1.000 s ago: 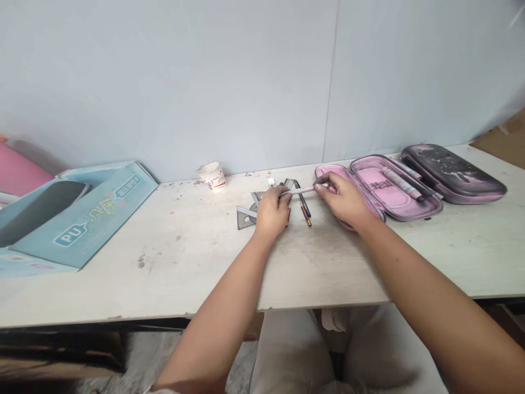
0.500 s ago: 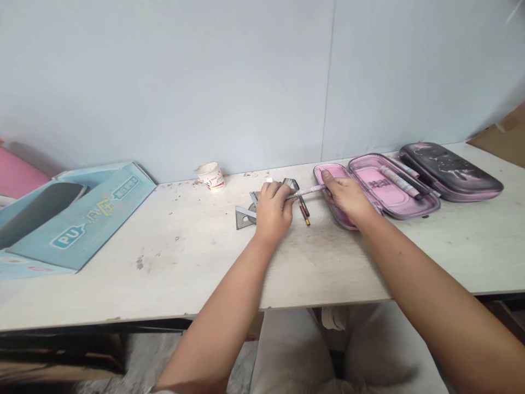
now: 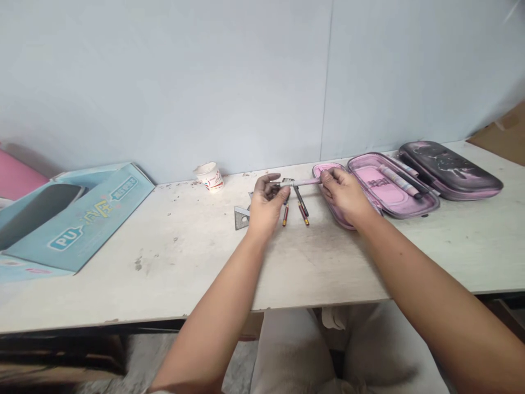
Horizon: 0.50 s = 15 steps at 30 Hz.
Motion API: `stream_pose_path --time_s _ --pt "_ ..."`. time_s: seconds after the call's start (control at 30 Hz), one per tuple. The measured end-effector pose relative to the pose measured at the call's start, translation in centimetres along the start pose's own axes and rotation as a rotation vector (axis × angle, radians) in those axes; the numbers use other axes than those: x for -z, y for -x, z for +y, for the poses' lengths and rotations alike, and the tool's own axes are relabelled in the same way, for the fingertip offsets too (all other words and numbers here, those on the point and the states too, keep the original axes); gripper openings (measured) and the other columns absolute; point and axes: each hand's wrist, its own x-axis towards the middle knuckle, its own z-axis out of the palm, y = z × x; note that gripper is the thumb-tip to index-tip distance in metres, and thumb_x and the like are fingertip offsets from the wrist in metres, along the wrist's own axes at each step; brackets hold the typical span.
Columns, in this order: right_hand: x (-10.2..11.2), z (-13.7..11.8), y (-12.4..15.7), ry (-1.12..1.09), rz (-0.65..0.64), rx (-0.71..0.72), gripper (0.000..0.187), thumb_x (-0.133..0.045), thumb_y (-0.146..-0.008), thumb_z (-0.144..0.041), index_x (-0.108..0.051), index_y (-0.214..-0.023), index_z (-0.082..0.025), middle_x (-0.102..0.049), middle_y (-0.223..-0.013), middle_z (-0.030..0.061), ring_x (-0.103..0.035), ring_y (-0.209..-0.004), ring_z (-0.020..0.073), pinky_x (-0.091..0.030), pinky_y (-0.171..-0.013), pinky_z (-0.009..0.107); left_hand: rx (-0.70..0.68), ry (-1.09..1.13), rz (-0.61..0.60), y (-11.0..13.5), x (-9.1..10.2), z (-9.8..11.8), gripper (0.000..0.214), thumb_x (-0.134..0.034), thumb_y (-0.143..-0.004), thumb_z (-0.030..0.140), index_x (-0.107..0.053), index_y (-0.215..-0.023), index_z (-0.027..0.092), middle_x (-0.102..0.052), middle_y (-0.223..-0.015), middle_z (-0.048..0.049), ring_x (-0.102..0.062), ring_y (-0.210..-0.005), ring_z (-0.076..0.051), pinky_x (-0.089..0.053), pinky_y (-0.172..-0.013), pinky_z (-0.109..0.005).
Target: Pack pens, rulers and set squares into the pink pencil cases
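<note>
At right hand (image 3: pixel 345 196), pink pen (image 3: pixel 302 182), lying sideways

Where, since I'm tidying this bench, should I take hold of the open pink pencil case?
Grip the raised rim of the open pink pencil case along its near long side, coming from the front, right of your right hand. That edge stands up from the bench; keep it level, since the things inside lie uncovered.

Blue box (image 3: pixel 94 221) w/ "PU" on side; rest of print too small to read.
</note>
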Motion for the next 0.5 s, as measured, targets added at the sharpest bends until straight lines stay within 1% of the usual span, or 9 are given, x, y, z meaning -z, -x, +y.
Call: stream_pose_path --time_s 0.07,0.1,0.17,0.2,0.27,0.33,0.4,0.43,0.5 --pt "-0.5 -0.5 0.2 -0.166 -0.038 -0.063 0.035 -0.044 -0.08 -0.057 -0.036 -0.07 -0.024 -0.028 -0.05 -0.0083 -0.029 -0.041 0.0084 -0.024 -0.039 0.023 0.045 0.178 -0.077 0.0 -0.2 0.1 0.039 -0.054 -0.08 0.029 -0.048 -0.119 0.023 -0.062 -0.083 -0.0016 -0.058 -0.076 -0.011 -0.046 -0.077 -0.027" --pt "-0.8 -0.7 0.3 -0.202 -0.061 -0.089 0.035 -0.046 -0.079 -0.057 -0.037 -0.07 -0.024 -0.028 -0.05 -0.0084 -0.029 -0.04 0.0082 -0.023 -0.039 0.023 0.052 0.243 -0.12 0.0 -0.3 0.2 0.037 -0.054 -0.081 0.03 -0.051 -0.117 0.022 -0.062 -0.082 -0.0019 -0.058 -0.075 -0.011 -0.047 -0.076 -0.027" --pt "-1.2 -0.8 0.5 -0.145 -0.099 -0.1 0.036 -0.043 -0.079 -0.058 -0.038 -0.069 -0.024 -0.03 -0.049 -0.0077 -0.032 -0.041 0.0086 -0.025 -0.04 0.023 0.067 0.329 -0.161 0.1 -0.5 0.4 0.029 -0.053 -0.081 0.033 -0.057 -0.107 0.02 -0.062 -0.083 -0.0029 -0.057 -0.074 -0.011 -0.047 -0.075 -0.026" --pt "-1.3 -0.7 0.6 -0.08 -0.115 -0.09 0.037 -0.041 -0.08 -0.058 -0.04 -0.069 -0.023 -0.033 -0.05 -0.0069 -0.035 -0.043 0.0092 -0.027 -0.042 0.024 0.076 0.352 -0.154 0.1 -0.6 0.4 0.027 -0.052 -0.082 0.035 -0.059 -0.102 0.019 -0.062 -0.084 -0.0032 -0.057 -0.073 -0.01 -0.047 -0.074 -0.026" --pt "-1.4 -0.4 0.6 0.066 -0.138 -0.052 0.034 -0.043 -0.08 -0.055 -0.044 -0.072 -0.022 -0.042 -0.055 -0.0042 -0.044 -0.053 0.0114 -0.034 -0.049 0.025 0.092 0.362 -0.093 0.1 -0.8 0.5 0.024 -0.049 -0.083 0.038 -0.058 -0.095 0.019 -0.061 -0.084 -0.0022 -0.056 -0.072 -0.009 -0.048 -0.073 -0.024" --pt "-1.5 -0.1 0.6 0.139 -0.146 -0.027 0.022 -0.049 -0.078 -0.043 -0.046 -0.078 -0.021 -0.049 -0.067 -0.0016 -0.05 -0.067 0.0136 -0.039 -0.06 0.027 0.102 0.33 -0.013 -0.1 -0.7 0.3 0.023 -0.046 -0.085 0.04 -0.054 -0.086 0.019 -0.058 -0.077 0.0006 -0.054 -0.068 -0.008 -0.047 -0.069 -0.022" --pt "-1.6 0.0 0.5 0.088 -0.142 -0.042 0.016 -0.052 -0.074 -0.029 -0.042 -0.084 -0.022 -0.05 -0.077 -0.0007 -0.052 -0.075 0.014 -0.042 -0.069 0.029 0.099 0.23 0.039 -0.1 -0.6 0.2 0.024 -0.043 -0.086 0.041 -0.049 -0.076 0.02 -0.051 -0.065 0.0035 -0.05 -0.06 -0.008 -0.045 -0.062 -0.021" --pt "-1.6 0.0 0.4 0.028 -0.13 -0.056 0.018 -0.051 -0.072 -0.024 -0.04 -0.085 -0.022 -0.05 -0.08 -0.0007 -0.053 -0.077 0.0136 -0.043 -0.072 0.029 0.091 0.152 0.037 -0.1 -0.5 0.1 0.024 -0.043 -0.086 0.04 -0.046 -0.073 0.02 -0.048 -0.06 0.0044 -0.048 -0.057 -0.008 -0.043 -0.059 -0.02" --pt "-1.5 -0.2 0.2 -0.109 -0.079 -0.058 0.019 -0.049 -0.073 -0.021 -0.035 -0.085 -0.023 -0.049 -0.083 -0.0004 -0.056 -0.08 0.0129 -0.045 -0.074 0.03 0.057 -0.038 -0.019 0.1 -0.4 0.1 0.023 -0.044 -0.085 0.04 -0.045 -0.072 0.02 -0.045 -0.055 0.0051 -0.045 -0.053 -0.008 -0.038 -0.055 -0.021"
